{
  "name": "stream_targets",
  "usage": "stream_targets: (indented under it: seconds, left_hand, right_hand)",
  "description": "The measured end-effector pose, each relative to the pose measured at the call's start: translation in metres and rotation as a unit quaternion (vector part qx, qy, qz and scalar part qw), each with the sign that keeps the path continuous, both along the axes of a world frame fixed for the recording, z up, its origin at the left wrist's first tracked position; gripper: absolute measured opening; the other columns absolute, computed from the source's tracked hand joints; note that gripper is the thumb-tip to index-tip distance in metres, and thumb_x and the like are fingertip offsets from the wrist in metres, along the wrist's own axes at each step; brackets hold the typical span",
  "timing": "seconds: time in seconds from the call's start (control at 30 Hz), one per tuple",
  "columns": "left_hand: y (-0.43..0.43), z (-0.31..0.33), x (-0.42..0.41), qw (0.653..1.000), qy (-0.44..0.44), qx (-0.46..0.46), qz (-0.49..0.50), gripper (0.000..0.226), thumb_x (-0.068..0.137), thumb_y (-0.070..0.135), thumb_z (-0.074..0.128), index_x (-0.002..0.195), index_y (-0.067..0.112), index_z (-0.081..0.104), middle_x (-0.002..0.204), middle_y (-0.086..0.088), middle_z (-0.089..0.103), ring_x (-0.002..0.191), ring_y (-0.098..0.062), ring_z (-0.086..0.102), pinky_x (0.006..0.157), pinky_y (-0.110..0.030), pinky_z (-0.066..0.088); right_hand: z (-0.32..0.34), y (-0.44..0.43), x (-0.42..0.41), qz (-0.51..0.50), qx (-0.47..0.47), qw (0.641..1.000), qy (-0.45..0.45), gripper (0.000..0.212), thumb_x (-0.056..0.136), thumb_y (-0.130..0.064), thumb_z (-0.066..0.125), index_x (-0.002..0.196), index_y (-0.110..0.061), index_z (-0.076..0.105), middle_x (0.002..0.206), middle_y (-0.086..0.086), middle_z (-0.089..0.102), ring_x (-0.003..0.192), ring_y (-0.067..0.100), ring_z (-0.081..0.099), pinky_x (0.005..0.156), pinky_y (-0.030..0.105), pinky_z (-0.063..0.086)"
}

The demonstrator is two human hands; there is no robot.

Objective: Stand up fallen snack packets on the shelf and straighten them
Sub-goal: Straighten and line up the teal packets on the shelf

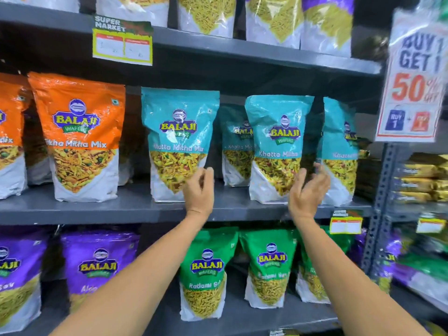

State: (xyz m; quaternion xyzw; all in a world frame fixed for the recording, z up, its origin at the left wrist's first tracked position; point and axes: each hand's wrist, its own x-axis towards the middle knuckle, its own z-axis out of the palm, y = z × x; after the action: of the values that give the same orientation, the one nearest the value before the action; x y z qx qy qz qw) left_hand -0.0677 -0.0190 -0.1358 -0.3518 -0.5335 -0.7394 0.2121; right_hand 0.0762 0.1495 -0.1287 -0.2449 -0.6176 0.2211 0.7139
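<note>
Landmark: the middle shelf (135,204), carrying a row of upright snack packets. The left hand (199,190) is reaching up at the lower right corner of the first teal packet (179,144), its fingers (208,174) loosely spread and touching or nearly touching the bag, gripping nothing. The right hand (308,190) is rising into the gap between the second teal packet (277,149) and the third teal packet (339,151) at the shelf's right end; its fingers (320,175) are open and slightly curled, blurred, and whether they are touching either bag cannot be told. Both of these packets are standing with long axes near vertical. The second is leaning a little leftward at its top, and the third is turned edge-on rather than facing forward. The third lies just right of the right hand, which is the nearer one, so squaring it seems the likely move. A further teal packet (236,154) is sitting deeper on the shelf.
</note>
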Motion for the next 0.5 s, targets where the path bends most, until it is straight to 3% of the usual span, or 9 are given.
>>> stream_targets:
  seconds: [0.07, 0.13, 0.2, 0.27, 0.37, 0.43, 0.5]
  left_hand:
    - [0.028, 0.005, 0.019, 0.997, -0.018, -0.048, -0.054, 0.029, 0.089, 0.044, 0.045, 0.074, 0.021, 0.053, 0.070, -0.009, 0.056, 0.067, -0.020, 0.051, 0.062, -0.039, 0.039]
    - [0.055, 0.011, 0.032, 0.987, -0.055, -0.127, -0.083, 0.032, 0.094, 0.044, 0.044, 0.104, 0.015, 0.056, 0.100, -0.008, 0.061, 0.091, -0.023, 0.057, 0.074, -0.026, 0.036]
    - [0.077, 0.015, 0.037, 0.967, -0.083, -0.214, -0.109, 0.050, 0.095, 0.052, 0.035, 0.133, 0.020, 0.043, 0.134, -0.006, 0.050, 0.120, -0.024, 0.050, 0.089, -0.025, 0.035]
    - [0.095, 0.016, 0.032, 0.943, -0.096, -0.293, -0.125, 0.065, 0.092, 0.063, 0.025, 0.147, 0.029, 0.024, 0.154, -0.001, 0.031, 0.139, -0.026, 0.034, 0.109, -0.037, 0.032]
    - [0.108, 0.019, 0.020, 0.932, -0.116, -0.319, -0.128, 0.071, 0.091, 0.066, 0.020, 0.152, 0.031, 0.009, 0.161, 0.000, 0.018, 0.146, -0.028, 0.022, 0.117, -0.049, 0.023]
    - [0.110, 0.021, 0.012, 0.940, -0.133, -0.291, -0.118, 0.067, 0.093, 0.063, 0.020, 0.151, 0.031, 0.016, 0.159, -0.003, 0.026, 0.144, -0.029, 0.028, 0.116, -0.045, 0.025]
    - [0.108, 0.026, 0.004, 0.954, -0.153, -0.238, -0.097, 0.060, 0.097, 0.054, 0.023, 0.149, 0.024, 0.029, 0.154, -0.004, 0.034, 0.141, -0.028, 0.033, 0.113, -0.038, 0.029]
  right_hand:
    - [0.011, 0.023, 0.009, 0.054, -0.029, 0.997, -0.053, 0.054, 0.098, -0.033, 0.035, 0.139, 0.002, 0.035, 0.144, 0.023, 0.040, 0.135, 0.034, 0.034, 0.114, 0.040, 0.023]
    - [0.014, 0.041, 0.012, 0.124, -0.071, 0.984, -0.109, 0.057, 0.102, -0.034, 0.028, 0.148, -0.002, 0.021, 0.157, 0.018, 0.023, 0.147, 0.029, 0.018, 0.120, 0.036, 0.009]
    - [0.011, 0.049, 0.011, 0.186, -0.101, 0.963, -0.167, 0.056, 0.103, -0.035, 0.022, 0.151, -0.007, 0.014, 0.161, 0.013, 0.013, 0.149, 0.023, 0.012, 0.117, 0.030, 0.006]
    - [0.004, 0.048, 0.001, 0.224, -0.108, 0.945, -0.213, 0.058, 0.102, -0.039, 0.018, 0.152, -0.010, 0.010, 0.162, 0.010, 0.012, 0.149, 0.022, 0.012, 0.117, 0.029, 0.008]
    - [0.001, 0.048, -0.018, 0.236, -0.078, 0.940, -0.234, 0.061, 0.101, -0.043, 0.018, 0.151, -0.009, 0.015, 0.159, 0.013, 0.021, 0.147, 0.026, 0.018, 0.118, 0.035, 0.010]
    - [0.004, 0.050, -0.024, 0.264, -0.081, 0.930, -0.242, 0.060, 0.100, -0.045, 0.022, 0.150, -0.011, 0.021, 0.154, 0.013, 0.031, 0.143, 0.027, 0.027, 0.116, 0.037, 0.018]
    - [0.008, 0.055, -0.026, 0.310, -0.123, 0.920, -0.206, 0.055, 0.100, -0.045, 0.027, 0.143, -0.012, 0.033, 0.138, 0.010, 0.047, 0.126, 0.024, 0.044, 0.103, 0.031, 0.030]
